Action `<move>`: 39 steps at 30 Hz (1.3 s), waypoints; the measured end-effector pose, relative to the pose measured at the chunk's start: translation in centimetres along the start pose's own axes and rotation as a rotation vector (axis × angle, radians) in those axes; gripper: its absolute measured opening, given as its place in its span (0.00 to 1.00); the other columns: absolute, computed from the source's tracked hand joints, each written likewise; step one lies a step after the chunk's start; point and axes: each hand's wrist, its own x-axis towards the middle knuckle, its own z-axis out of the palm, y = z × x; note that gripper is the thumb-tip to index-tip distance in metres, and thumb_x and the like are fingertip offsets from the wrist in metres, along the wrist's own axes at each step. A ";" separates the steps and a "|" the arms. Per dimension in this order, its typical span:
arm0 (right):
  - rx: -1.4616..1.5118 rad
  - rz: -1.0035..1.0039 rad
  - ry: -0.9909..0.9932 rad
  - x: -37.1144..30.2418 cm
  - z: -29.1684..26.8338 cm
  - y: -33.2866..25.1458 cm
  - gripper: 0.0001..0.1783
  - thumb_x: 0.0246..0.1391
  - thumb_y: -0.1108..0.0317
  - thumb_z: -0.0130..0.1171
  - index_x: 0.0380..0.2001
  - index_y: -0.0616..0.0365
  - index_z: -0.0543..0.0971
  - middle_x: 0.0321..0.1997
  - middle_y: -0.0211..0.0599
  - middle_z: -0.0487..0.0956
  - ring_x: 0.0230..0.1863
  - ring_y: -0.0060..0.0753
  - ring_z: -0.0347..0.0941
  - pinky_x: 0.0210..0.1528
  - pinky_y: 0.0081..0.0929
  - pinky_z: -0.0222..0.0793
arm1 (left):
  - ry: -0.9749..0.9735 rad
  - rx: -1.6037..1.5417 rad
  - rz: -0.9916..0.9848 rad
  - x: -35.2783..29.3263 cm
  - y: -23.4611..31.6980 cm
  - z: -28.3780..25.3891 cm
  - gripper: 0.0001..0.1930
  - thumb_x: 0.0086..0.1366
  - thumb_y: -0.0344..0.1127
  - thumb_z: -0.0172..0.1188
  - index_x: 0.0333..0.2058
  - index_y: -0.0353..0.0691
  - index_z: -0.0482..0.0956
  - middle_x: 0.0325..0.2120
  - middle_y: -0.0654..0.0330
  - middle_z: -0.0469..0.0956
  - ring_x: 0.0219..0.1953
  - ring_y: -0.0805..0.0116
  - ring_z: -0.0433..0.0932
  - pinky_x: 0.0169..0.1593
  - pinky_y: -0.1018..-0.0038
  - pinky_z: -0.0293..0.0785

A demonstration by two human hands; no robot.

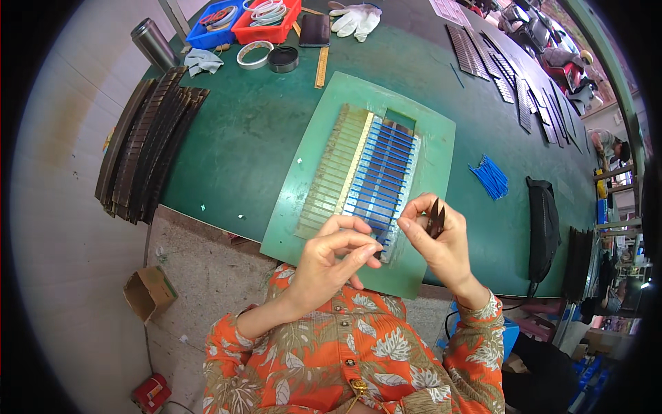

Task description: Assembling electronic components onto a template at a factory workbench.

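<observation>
A green board [289,221] lies on the table before me, with a slotted jig [324,165] on it. Across the jig's right half run several blue strips [386,162], set parallel in a row. My left hand [331,255] is over the jig's near end, thumb and forefinger pinched together; what they hold, if anything, is too small to make out. Just right of it, my right hand [445,241] has thumb and forefinger close together by the jig's edge. Dark pointed snips [436,219] are tucked in that hand, blades up.
Loose blue strips [489,177] lie in a pile to the right, near a black pouch [543,231]. Dark slatted panels [145,148] are stacked at left. Blue and red bins [265,31], tape rolls [254,55], a ruler [321,67] and a white glove [356,21] sit farther back.
</observation>
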 end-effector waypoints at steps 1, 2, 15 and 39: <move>-0.004 0.003 0.002 0.0 0.2 0.2 0.05 0.52 0.77 0.58 0.29 0.63 0.72 0.26 0.24 0.68 0.18 0.09 0.58 0.17 0.11 0.49 | -0.003 -0.004 -0.001 -0.1 0.1 -0.1 0.09 0.65 0.28 0.52 0.38 0.28 0.77 0.45 0.54 0.64 0.35 0.67 0.80 0.24 0.82 0.79; -0.057 -0.051 0.034 -0.1 0.4 0.5 0.05 0.51 0.78 0.59 0.28 0.62 0.72 0.25 0.24 0.68 0.19 0.09 0.59 0.18 0.11 0.50 | -0.006 -0.005 -0.035 -0.3 0.4 -0.3 0.10 0.65 0.28 0.51 0.41 0.29 0.76 0.45 0.55 0.64 0.35 0.67 0.79 0.24 0.82 0.79; -0.764 -0.506 0.160 5.8 -2.6 6.8 0.08 0.43 0.80 0.58 0.27 0.61 0.71 0.23 0.38 0.69 0.19 0.28 0.66 0.23 0.24 0.63 | 0.054 -0.068 -0.328 -5.6 2.1 -3.9 0.19 0.67 0.30 0.46 0.56 0.34 0.67 0.38 0.57 0.68 0.29 0.69 0.78 0.26 0.78 0.79; -0.486 0.023 -0.114 19.0 -5.1 8.7 0.08 0.50 0.69 0.59 0.26 0.63 0.76 0.24 0.25 0.73 0.26 0.14 0.64 0.29 0.18 0.62 | -0.398 0.187 0.094 -6.2 3.0 -5.5 0.21 0.50 0.45 0.68 0.41 0.40 0.83 0.24 0.63 0.72 0.24 0.69 0.71 0.27 0.74 0.67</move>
